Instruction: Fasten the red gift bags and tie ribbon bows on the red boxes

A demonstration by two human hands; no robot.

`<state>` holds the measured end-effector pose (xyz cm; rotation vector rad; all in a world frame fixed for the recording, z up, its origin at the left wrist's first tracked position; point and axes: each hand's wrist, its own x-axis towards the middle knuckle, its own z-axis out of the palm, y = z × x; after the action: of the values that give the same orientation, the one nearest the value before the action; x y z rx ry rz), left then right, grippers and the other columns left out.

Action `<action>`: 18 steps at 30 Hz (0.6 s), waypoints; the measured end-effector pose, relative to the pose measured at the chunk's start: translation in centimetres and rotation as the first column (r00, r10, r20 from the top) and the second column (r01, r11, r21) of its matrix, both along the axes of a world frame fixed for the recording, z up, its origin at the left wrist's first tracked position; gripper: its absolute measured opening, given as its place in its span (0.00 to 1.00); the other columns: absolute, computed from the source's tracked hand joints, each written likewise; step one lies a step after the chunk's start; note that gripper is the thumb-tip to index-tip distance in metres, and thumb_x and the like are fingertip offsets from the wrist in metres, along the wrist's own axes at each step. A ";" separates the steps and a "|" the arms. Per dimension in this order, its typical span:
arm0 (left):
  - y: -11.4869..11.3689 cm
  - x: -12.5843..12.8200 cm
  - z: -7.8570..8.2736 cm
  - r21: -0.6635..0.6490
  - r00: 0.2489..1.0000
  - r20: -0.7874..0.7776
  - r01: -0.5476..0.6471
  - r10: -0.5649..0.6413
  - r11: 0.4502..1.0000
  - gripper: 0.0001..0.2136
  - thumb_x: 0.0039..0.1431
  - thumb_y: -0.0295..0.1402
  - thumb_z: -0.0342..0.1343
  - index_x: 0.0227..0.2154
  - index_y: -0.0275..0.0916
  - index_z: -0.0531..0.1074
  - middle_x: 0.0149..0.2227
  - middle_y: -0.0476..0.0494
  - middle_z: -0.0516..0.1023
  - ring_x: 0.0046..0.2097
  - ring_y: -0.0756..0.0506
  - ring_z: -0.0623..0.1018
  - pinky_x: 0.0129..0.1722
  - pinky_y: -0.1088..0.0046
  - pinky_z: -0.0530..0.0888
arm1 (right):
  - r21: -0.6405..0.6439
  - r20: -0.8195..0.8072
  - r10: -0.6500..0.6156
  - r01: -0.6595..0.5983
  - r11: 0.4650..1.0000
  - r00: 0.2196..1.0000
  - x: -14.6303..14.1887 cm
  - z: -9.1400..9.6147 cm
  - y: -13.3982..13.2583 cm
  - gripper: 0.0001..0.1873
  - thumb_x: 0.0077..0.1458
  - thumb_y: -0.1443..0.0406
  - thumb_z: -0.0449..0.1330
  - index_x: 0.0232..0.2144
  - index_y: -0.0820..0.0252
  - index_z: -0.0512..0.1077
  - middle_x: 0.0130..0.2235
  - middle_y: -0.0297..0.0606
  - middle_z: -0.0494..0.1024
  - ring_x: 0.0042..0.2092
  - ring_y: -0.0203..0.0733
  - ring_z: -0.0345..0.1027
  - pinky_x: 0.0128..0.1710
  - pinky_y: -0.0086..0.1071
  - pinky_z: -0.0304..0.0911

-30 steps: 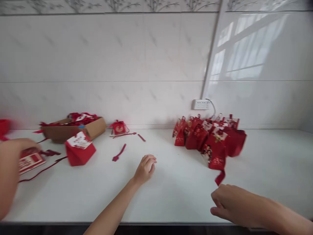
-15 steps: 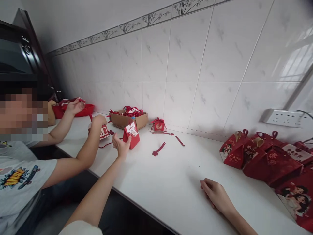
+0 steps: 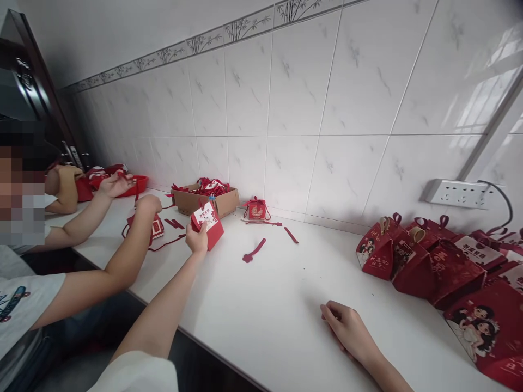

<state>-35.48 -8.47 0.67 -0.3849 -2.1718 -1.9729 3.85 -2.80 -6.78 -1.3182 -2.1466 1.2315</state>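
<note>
Since a second ago our left hand (image 3: 197, 239) has crossed to the small red paper gift box with a white label (image 3: 209, 224), left of centre; its fingers grip the box's lower edge. Our right hand (image 3: 347, 328) rests empty, fingers slack, on the white surface (image 3: 269, 305), well apart.

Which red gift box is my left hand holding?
The white-labelled red gift box by the cardboard box; your left hand holds it, the cluster at right sits untouched.
</note>
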 end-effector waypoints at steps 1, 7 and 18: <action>0.2 0.9 0.4 0.045 0.999 -0.028 0.038 -0.037 0.998 0.12 0.51 0.36 0.54 0.37 0.37 0.66 0.44 0.35 0.75 0.50 0.36 0.73 0.51 0.55 0.66 | -0.010 -0.009 0.004 -0.004 1.000 1.000 0.0 -0.1 0.0 0.18 0.54 0.54 0.47 0.23 0.59 0.63 0.15 0.25 0.56 0.13 0.29 0.49 0.08 0.21 0.41; 4.0 12.0 1.7 0.141 0.834 -0.201 0.544 -0.514 0.827 0.18 0.48 0.42 0.58 0.39 0.37 0.70 0.41 0.40 0.78 0.43 0.42 0.77 0.42 0.69 0.73 | -0.113 -0.277 -0.037 0.006 0.994 0.960 0.0 0.2 1.7 0.25 0.54 0.46 0.46 0.27 0.61 0.66 0.23 0.31 0.66 0.19 0.33 0.62 0.12 0.26 0.56; 6.4 25.7 -3.3 0.050 0.330 0.007 0.943 -0.944 0.330 0.17 0.46 0.41 0.62 0.36 0.36 0.71 0.37 0.42 0.79 0.39 0.43 0.77 0.36 0.71 0.73 | -0.037 -0.678 -0.092 0.091 0.995 0.729 3.3 1.1 4.9 0.28 0.51 0.47 0.57 0.50 0.53 0.60 0.54 0.42 0.69 0.53 0.48 0.64 0.49 0.40 0.64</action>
<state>-9.79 -2.03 -2.61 -2.0630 -2.0441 -2.4402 7.11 2.06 -5.65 -0.7660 -1.5250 1.3925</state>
